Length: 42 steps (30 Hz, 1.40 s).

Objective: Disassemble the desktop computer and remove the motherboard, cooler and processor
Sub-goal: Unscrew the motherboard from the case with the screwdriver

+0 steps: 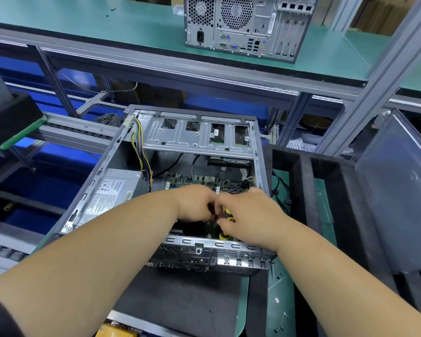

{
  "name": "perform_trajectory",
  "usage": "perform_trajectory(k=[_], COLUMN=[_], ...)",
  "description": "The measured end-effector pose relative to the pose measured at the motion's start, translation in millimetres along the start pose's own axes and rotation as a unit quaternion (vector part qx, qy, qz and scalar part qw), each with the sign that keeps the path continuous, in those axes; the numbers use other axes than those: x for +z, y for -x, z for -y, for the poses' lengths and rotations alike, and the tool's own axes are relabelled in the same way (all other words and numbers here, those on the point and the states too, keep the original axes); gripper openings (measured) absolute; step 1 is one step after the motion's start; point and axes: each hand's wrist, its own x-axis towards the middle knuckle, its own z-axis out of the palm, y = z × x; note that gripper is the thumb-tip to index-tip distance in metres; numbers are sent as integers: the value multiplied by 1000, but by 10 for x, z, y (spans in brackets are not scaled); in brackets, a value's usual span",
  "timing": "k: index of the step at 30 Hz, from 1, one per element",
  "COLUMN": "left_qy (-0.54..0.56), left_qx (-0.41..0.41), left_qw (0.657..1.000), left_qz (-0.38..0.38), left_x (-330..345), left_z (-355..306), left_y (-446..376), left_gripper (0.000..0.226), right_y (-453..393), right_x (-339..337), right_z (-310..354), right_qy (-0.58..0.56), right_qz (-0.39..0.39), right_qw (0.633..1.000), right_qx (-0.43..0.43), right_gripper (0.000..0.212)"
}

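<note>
The desktop computer (170, 181), its side panel off, lies open-side up on a dark mat (180, 297) on the workbench, and both hands are down inside it near its nearer edge. The right hand (250, 217) has its fingers curled round the yellow-and-black handle of a screwdriver (227, 215), which runs down into the case close to the metal rear frame; its tip is hidden. The left hand (195, 203) meets the right one at the handle, fingers bent inward, but whether it grips the tool or something beneath it cannot be told, since the fingertips are out of sight. Just beyond the knuckles a strip of the green motherboard (199, 181) shows on the floor of the case, with black cables looping over it. To the left of the hands sits the grey power supply (112, 190) with its white label, and a bundle of yellow, blue and black wires (140, 152) rises from it toward the far left corner. Across the far end spans the silver drive cage (197, 135). On the raised green shelf beyond stands a second tower (248, 25), its rear ports facing the camera. A grey side panel (399, 195) leans upright at the right.
</note>
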Motion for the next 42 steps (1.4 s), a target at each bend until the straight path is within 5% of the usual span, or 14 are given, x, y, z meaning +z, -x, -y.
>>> perform_trajectory(k=[15,22,30,36,42], left_qy=[-65,-189,-151,-106,-111], left_qx=[19,22,75,103,116], left_qw=[998,979,986,989,987], left_qz=[-17,70,14,-3,1], left_x=[-15,-182,-223,-138,-114], left_z=[-91,-140,18,110,148], left_y=[43,21,-121,-138,-165], left_gripper=[18,6,22,21,21], right_y=[-2,-52,-94,-113,-136], right_x=[-102,-95,-94,-182,-110], right_z=[3,11,7,41,56], right_qy=[5,43,75,-65,-71], right_qz=[61,74,85,137,131], right_qw=[998,996,993,987,987], right_qx=[-12,-25,-27,-55,-53], right_gripper=[21,19,22,31,16])
